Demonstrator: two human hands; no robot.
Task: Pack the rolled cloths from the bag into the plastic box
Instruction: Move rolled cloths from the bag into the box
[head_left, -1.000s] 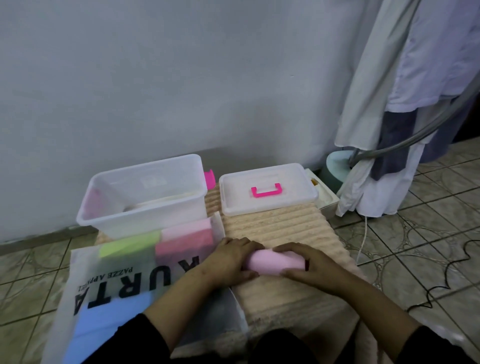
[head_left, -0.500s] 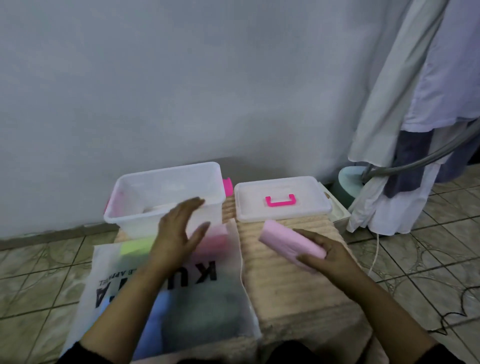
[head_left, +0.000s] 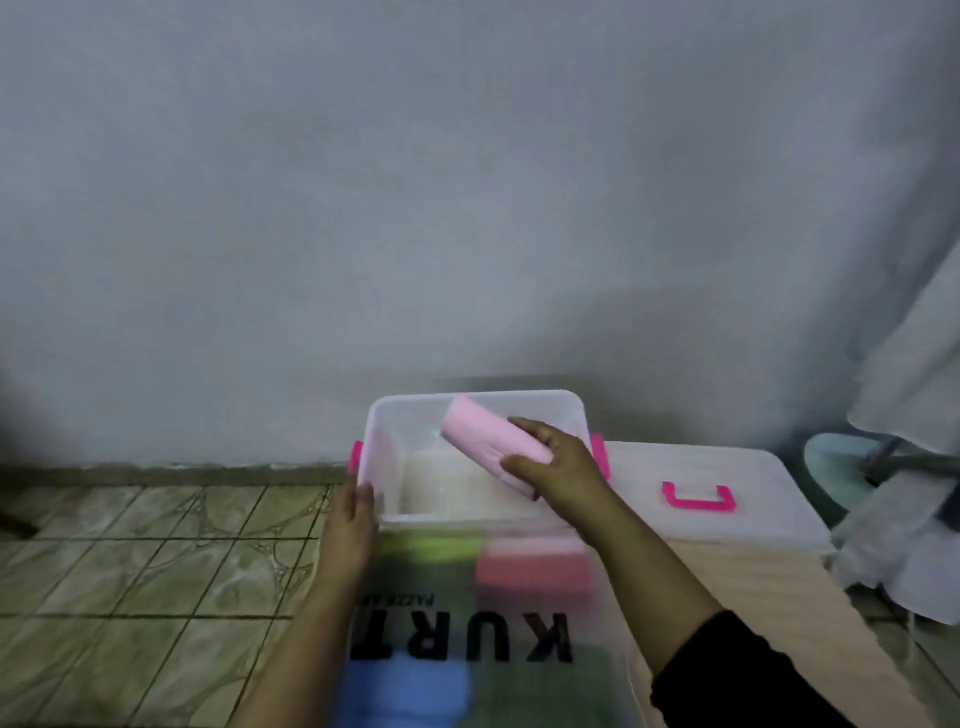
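Observation:
My right hand (head_left: 558, 470) grips a light pink rolled cloth (head_left: 485, 444) and holds it tilted over the open clear plastic box (head_left: 470, 399), which has pink latches on its sides. My left hand (head_left: 356, 512) rests with straight fingers against the box's front left corner. In front of the box lies the translucent bag (head_left: 457, 642) with black letters. Through the bag I see a green cloth (head_left: 436, 545), a darker pink cloth (head_left: 535, 569) and a blue cloth (head_left: 405, 693).
The box's clear lid (head_left: 727, 470) with a pink handle lies to the right on a beige ribbed mat (head_left: 769, 592). Hanging clothes (head_left: 914, 415) and a pale round stand base (head_left: 836, 457) crowd the right edge. Tiled floor (head_left: 145, 561) lies to the left, a grey wall behind.
My right hand carried the pink roll from the mat left and up over the box. My left hand moved to the box's front left corner. The view swung left.

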